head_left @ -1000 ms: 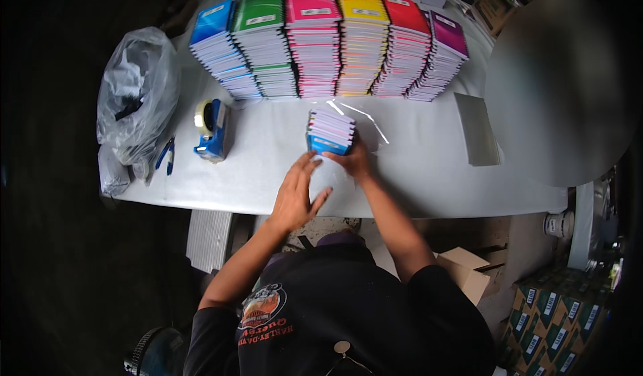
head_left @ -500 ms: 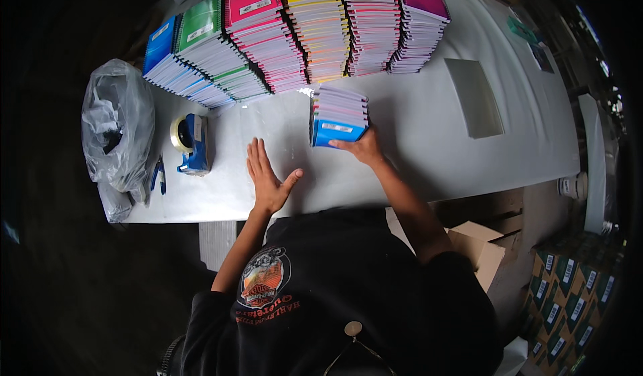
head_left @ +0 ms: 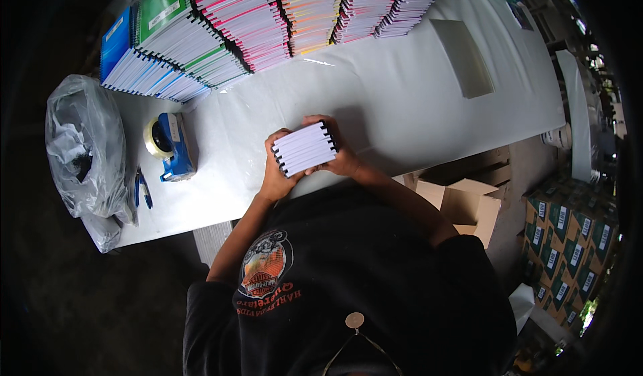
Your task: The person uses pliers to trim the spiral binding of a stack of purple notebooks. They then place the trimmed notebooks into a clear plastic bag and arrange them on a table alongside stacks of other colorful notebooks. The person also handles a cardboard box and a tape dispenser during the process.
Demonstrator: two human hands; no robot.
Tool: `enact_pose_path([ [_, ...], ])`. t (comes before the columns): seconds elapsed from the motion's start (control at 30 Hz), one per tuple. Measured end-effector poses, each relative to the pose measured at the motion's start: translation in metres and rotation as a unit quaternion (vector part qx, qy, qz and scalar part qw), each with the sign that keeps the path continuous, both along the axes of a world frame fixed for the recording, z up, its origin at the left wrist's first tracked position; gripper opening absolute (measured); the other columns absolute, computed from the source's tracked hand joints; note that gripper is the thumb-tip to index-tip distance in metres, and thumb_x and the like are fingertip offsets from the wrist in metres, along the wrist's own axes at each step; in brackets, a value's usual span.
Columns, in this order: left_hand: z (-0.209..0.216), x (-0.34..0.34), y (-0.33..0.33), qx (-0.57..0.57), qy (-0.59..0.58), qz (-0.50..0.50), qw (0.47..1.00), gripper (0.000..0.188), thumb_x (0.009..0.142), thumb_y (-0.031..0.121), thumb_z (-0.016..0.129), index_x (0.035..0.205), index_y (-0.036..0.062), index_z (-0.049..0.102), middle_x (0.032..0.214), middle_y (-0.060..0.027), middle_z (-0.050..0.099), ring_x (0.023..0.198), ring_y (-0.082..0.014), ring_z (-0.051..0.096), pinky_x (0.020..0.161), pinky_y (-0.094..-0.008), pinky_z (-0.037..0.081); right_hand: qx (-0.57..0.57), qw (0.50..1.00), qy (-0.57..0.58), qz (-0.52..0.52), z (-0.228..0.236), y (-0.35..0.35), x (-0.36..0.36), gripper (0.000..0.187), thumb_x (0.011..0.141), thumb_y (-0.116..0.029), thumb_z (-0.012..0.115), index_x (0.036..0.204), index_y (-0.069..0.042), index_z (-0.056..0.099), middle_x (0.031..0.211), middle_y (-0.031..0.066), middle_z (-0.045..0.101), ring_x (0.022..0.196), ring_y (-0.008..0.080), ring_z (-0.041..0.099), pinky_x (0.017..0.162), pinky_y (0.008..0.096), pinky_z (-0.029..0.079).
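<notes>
A small stack of spiral notebooks (head_left: 305,148) is gripped between my two hands just over the near part of the table. Its white page edges face up, with black spiral bindings at both sides. My left hand (head_left: 276,172) wraps the left side, and my right hand (head_left: 343,154) closes round the right side. The covers of this stack are hidden from view. Beyond my hands, tall piles of spiral notebooks stand side by side: blue (head_left: 117,44), green (head_left: 163,11), pink (head_left: 231,8), yellow-edged (head_left: 308,14), red-edged (head_left: 368,8) and purple (head_left: 412,4).
On the left of the white-covered table (head_left: 402,101) are a blue tape dispenser (head_left: 177,149), pliers (head_left: 143,188) and a clear plastic bag (head_left: 87,148). A flat grey sheet (head_left: 463,58) lies at the right. Below the edge stand an open cardboard box (head_left: 462,208) and stacked printed cartons (head_left: 569,242).
My right hand has brought the notebook stack nearer to me and turned it, so page edges show instead of the blue cover. My left hand, open before, now holds it too.
</notes>
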State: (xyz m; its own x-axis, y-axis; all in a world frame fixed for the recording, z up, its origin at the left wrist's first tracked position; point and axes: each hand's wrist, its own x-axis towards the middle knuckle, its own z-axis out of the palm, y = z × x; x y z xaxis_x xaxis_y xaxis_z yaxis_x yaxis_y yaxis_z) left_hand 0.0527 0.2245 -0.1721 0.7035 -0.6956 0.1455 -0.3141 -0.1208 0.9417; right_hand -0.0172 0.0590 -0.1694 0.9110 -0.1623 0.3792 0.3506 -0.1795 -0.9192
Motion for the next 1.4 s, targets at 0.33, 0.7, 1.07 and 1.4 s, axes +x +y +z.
enact_pose_path([
  [0.33, 0.048, 0.031, 0.000, 0.111, 0.180, -0.037, 0.977, 0.075, 0.068, 0.035, 0.080, 0.123, 0.0007, 0.042, 0.116, -0.0150, 0.054, 0.106, -0.0280, 0.054, 0.089, -0.0375, 0.044, -0.132, 0.981, 0.137, -0.038, 0.046, -0.022, 0.020, 0.070, 0.069, -0.041, 0.076, 0.119, -0.001, 0.049, 0.111, 0.0191, 0.056, 0.102, 0.0361, 0.055, 0.086, 0.0416, 0.044],
  [0.7, 0.053, 0.053, -0.015, 0.172, 0.328, 0.001, 0.929, 0.067, 0.075, 0.047, 0.072, 0.107, -0.0107, 0.056, 0.101, -0.0160, 0.064, 0.093, -0.0198, 0.059, 0.084, -0.0316, 0.046, -0.157, 0.887, 0.431, 0.059, 0.018, -0.042, 0.063, 0.081, 0.066, -0.074, 0.059, 0.076, 0.006, 0.066, 0.067, 0.0241, 0.062, 0.066, 0.0340, 0.064, 0.063, 0.0400, 0.050],
  [1.07, 0.086, 0.046, -0.019, 0.419, -0.053, 0.112, 0.900, 0.083, 0.088, 0.061, 0.039, 0.133, -0.0079, 0.030, 0.113, -0.0291, 0.054, 0.109, -0.0395, 0.052, 0.092, -0.0431, 0.041, -0.260, 0.809, 0.526, -0.030, 0.092, -0.044, 0.063, 0.080, 0.086, -0.059, 0.048, 0.128, 0.009, 0.040, 0.112, 0.0301, 0.057, 0.103, 0.0372, 0.058, 0.086, 0.0397, 0.047],
  [1.4, 0.023, 0.031, -0.039, -0.018, 0.140, 0.149, 0.979, 0.061, 0.096, 0.018, 0.034, 0.145, 0.0010, 0.001, 0.150, -0.0213, 0.009, 0.139, -0.0288, 0.011, 0.112, -0.0335, 0.012, 0.129, 0.969, 0.201, -0.066, -0.008, -0.002, 0.035, 0.058, 0.098, -0.030, 0.041, 0.143, 0.000, 0.019, 0.144, 0.0185, 0.031, 0.133, 0.0262, 0.030, 0.107, 0.0330, 0.024],
])
